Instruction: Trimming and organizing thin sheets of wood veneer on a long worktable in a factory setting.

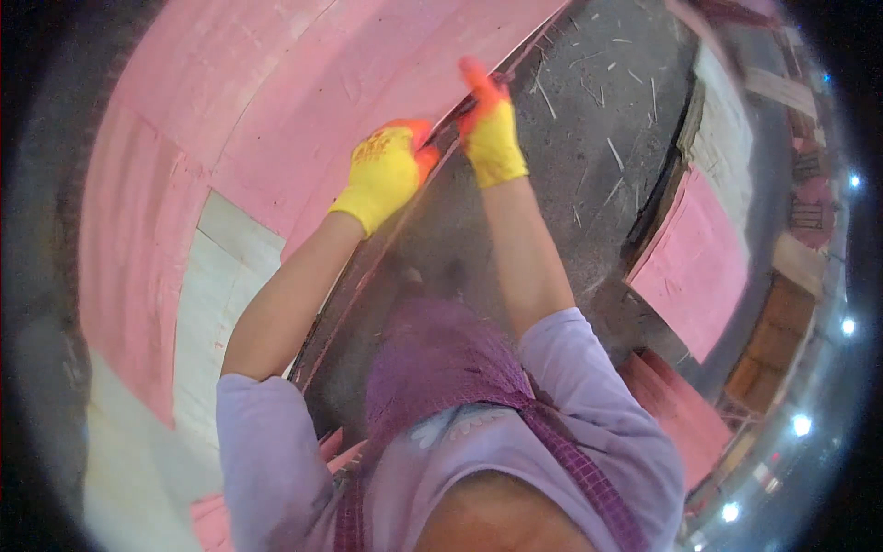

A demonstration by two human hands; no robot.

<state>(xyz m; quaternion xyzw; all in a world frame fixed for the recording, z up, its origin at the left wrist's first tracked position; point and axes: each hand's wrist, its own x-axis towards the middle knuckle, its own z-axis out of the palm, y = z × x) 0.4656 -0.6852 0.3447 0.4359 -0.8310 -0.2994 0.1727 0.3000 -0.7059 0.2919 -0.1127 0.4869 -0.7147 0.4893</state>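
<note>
Both my hands wear yellow gloves with orange fingers and reach to the edge of a wide pink sheet (303, 120), which looks like wood veneer. My left hand (382, 170) is closed at this edge, its fingers curled. Just beyond it to the right, my right hand (490, 133) is closed too, with one orange finger or thumb sticking up. A thin dark strip (447, 120) runs between the hands along the sheet's edge. Whether they grip this strip or the sheet edge is hidden by the gloves.
Pale sheets (225, 276) lie among the pink ones at left. Splinters (614, 155) litter the dark floor (589, 212). At right stands a stack with a pink sheet (694, 262) on top; more pink sheets (676, 414) lie nearer, beside a brown wooden block (773, 345).
</note>
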